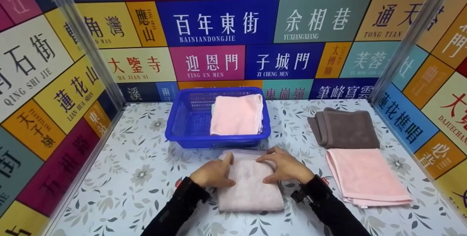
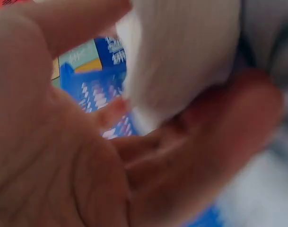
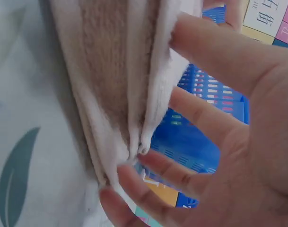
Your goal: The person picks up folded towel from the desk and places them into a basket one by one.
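Lies folded and flat: a pale pink towel [image 1: 251,192] on the leaf-patterned table [image 1: 120,177], just on the near side of a blue basket [image 1: 193,143]. Looks soft and thick, nearly square, with rounded folds; shows several stacked layers at the edge in the right wrist view. Has the left hand [image 1: 213,172] at the left edge, thumb and one finger on top; cannot tell a pinch from a mere touch, given the blur in the left wrist view. Has the right hand [image 1: 288,166] at the right edge, fingers spread and loosely extended, touching the layers.

Runs close to the basket along the far edge; faces open tabletop along the near one. Leaves wide room toward the left wall [image 1: 47,119], less on the right before the rose-pink towel [image 1: 365,177]. Beyond that, at the far right, shows a folded brown towel [image 1: 350,128]. In the basket's right part, shows a towel stack [image 1: 237,115], with room to its left.
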### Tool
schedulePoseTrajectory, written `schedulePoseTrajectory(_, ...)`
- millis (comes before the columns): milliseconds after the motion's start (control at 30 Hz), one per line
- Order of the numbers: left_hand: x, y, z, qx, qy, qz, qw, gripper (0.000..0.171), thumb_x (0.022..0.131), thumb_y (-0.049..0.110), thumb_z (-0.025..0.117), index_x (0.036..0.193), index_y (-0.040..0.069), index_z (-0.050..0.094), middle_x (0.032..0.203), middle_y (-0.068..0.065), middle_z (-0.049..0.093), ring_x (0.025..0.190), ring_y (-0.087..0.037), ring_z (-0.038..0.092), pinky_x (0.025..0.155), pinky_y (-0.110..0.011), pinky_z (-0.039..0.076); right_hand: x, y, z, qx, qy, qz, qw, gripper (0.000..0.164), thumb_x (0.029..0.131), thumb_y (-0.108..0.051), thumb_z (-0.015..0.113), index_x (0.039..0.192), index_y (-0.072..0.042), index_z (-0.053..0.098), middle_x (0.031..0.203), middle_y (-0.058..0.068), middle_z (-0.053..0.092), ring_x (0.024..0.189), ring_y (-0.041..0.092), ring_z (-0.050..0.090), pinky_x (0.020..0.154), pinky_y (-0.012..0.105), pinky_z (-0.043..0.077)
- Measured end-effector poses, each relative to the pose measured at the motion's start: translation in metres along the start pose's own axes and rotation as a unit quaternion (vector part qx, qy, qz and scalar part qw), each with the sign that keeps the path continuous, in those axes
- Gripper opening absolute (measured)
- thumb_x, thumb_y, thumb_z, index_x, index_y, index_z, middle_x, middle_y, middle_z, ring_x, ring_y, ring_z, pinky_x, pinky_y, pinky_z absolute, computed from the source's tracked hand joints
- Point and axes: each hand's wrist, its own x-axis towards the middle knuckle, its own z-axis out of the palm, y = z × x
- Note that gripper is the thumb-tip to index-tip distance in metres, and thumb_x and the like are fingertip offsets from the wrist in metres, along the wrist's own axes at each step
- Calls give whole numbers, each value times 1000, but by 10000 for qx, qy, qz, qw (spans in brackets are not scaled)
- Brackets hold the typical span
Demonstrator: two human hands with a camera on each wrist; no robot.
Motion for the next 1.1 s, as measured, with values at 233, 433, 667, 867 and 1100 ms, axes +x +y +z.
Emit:
schedulePoseTrajectory(233, 13, -14, 8, -827, -594, 761, 9919, 37, 75, 8, 79, 101, 17, 55, 91, 7, 50, 81, -10, 49, 66, -24, 42, 2, 4, 6, 427, -150, -85, 9989, 62, 73, -27, 92, 127, -12, 68, 131, 13, 68, 124, 43, 57, 107, 62, 44)
schedulePoseTrajectory(433, 18, -17, 10, -955, -597, 1094, 9876, 33, 71, 2, 82, 92, 13, 59, 87, 7, 51, 82, -9, 48, 69, -23, 40, 5, 7, 10, 1120, -479, -64, 9925, 57, 76, -16, 88, 127, -14, 63, 135, 15, 65, 122, 35, 60, 105, 56, 47)
schedulePoseTrajectory(667, 19, -15, 9, -952, -603, 1011, 9885, 34, 69, 2, 83, 89, 16, 59, 90, 8, 51, 85, -8, 49, 71, -22, 41, 8, 2, 10, 1206, -618, 218, 9905, 55, 72, -11, 85, 121, -20, 62, 126, 11, 66, 108, 27, 59, 93, 47, 49)
schedulePoseTrajectory(867, 13, -6, 2, -785, -674, 1136, 9881, 36, 67, 2, 84, 89, 19, 61, 90, 9, 53, 87, -9, 50, 75, -23, 41, 7, -6, 7, 1073, -645, 172, 9920, 53, 65, -9, 82, 114, -20, 63, 115, 7, 66, 97, 23, 59, 82, 38, 50)
schedulePoseTrajectory(1100, -7, 10, -36, -861, -273, 1982, 9760, 38, 68, 1, 83, 94, 19, 63, 103, 3, 64, 98, -14, 55, 87, -30, 48, 0, -29, -27, 1240, -580, -368, 9899, 50, 69, -10, 76, 117, -21, 64, 113, 5, 66, 94, 21, 58, 79, 34, 50)
